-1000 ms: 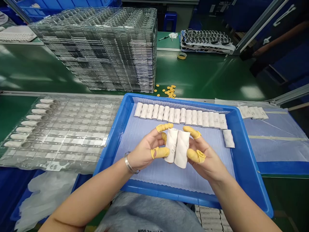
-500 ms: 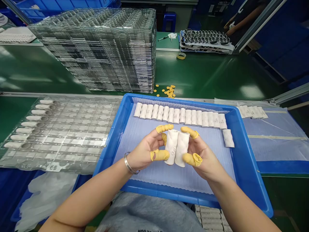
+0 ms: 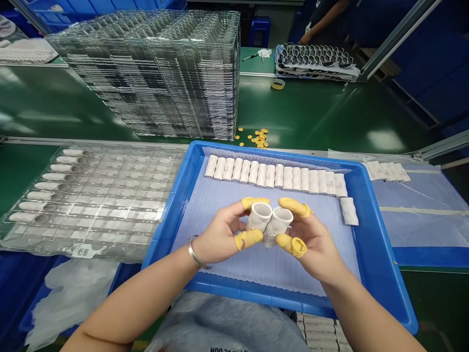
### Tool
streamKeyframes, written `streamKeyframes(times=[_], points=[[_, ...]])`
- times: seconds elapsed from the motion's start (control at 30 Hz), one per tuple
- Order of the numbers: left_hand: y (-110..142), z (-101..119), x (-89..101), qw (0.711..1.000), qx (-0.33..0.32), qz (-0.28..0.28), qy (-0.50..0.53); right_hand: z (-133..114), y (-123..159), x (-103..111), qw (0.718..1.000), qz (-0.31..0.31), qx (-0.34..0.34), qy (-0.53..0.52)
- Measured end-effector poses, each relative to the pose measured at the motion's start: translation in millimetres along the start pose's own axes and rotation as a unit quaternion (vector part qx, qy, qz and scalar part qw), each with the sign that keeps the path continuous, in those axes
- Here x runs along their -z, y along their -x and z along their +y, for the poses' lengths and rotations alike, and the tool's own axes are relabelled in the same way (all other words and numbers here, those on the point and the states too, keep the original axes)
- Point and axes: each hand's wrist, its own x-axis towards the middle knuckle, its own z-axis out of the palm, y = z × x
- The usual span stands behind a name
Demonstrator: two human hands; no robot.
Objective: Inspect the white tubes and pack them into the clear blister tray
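My left hand (image 3: 229, 230), with yellow finger cots on its fingertips, is closed on a white hollow tube (image 3: 258, 218). Another white hollow tube (image 3: 277, 226) is gripped by my right hand (image 3: 309, 234), which wears yellow cots too. The two tubes touch side by side, tilted so their open tops face me; dark marks show on their walls. Both hands are above a blue tray (image 3: 256, 298) lined with a pale wavy sheet (image 3: 227, 266). Along the tray's far side runs a row of similar white tubes (image 3: 270, 176), and a single tube (image 3: 349, 211) lies below its right end.
Left of the tray lies a clear plastic blister tray (image 3: 110, 195) holding white tubes. Behind it rises a tall stack of clear trays (image 3: 154, 83). Small yellow finger cots (image 3: 261, 139) and a tape roll (image 3: 277, 84) lie beyond. Another person's arm (image 3: 326, 22) shows at the back.
Both tubes have been tipped so their open ends now face me, where their sides showed before. At the back, the other person's arm has shifted left.
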Motion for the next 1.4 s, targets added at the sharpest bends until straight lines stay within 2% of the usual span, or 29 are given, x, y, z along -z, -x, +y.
streamKeyframes(times=[0.13, 0.2, 0.3, 0.63, 0.77, 0.9, 0.97, 1.03, 1.13, 1.2, 1.3, 1.33, 1.4], points=[[-0.1, 0.1, -4.1, 0.973, -0.141, 0.035, -0.179, 5.0, 4.1, -2.2, 0.992, 0.021, 0.072, 0.103], [-1.0, 0.9, -5.0, 0.959, -0.192, 0.040, -0.203, 5.8, 4.3, -1.9, 0.988, 0.016, 0.092, 0.121], [-1.9, 1.7, -5.2, 0.954, -0.217, 0.048, -0.203, 6.1, 3.0, -1.1, 0.984, 0.015, 0.110, 0.138], [-2.3, 2.8, -4.6, 0.953, -0.201, 0.055, -0.220, 6.0, 0.2, -0.1, 0.980, 0.012, 0.128, 0.151], [-0.8, 2.1, -3.5, 0.955, -0.189, 0.059, -0.220, 9.2, 1.1, -2.4, 0.985, 0.027, 0.108, 0.130], [1.9, -3.0, -2.8, 0.983, -0.120, 0.081, -0.117, 15.5, 0.2, -4.7, 0.994, 0.051, 0.047, 0.085], [1.7, -6.2, -4.9, 0.990, -0.094, 0.097, -0.049, 19.4, -1.6, -6.1, 0.992, 0.058, 0.052, 0.096], [0.1, -8.5, -9.2, 0.989, -0.070, 0.124, -0.029, 24.2, -3.5, -8.8, 0.980, 0.079, 0.091, 0.161], [-3.7, -9.1, -18.0, 0.985, -0.033, 0.166, -0.025, 32.3, -5.0, -15.5, 0.945, 0.115, 0.148, 0.269], [-5.4, -6.8, -23.4, 0.982, -0.020, 0.190, -0.004, 34.9, -4.0, -19.5, 0.929, 0.123, 0.175, 0.303], [-6.0, 1.4, -26.3, 0.976, -0.018, 0.216, 0.020, 27.1, 0.4, -16.3, 0.915, 0.101, 0.206, 0.332], [-6.0, 5.5, -24.0, 0.975, -0.022, 0.220, 0.025, 21.6, 1.0, -11.4, 0.914, 0.085, 0.210, 0.337], [-5.8, 14.9, -10.1, 0.972, -0.036, 0.230, 0.035, 10.1, -3.7, 2.7, 0.887, 0.052, 0.200, 0.413]])
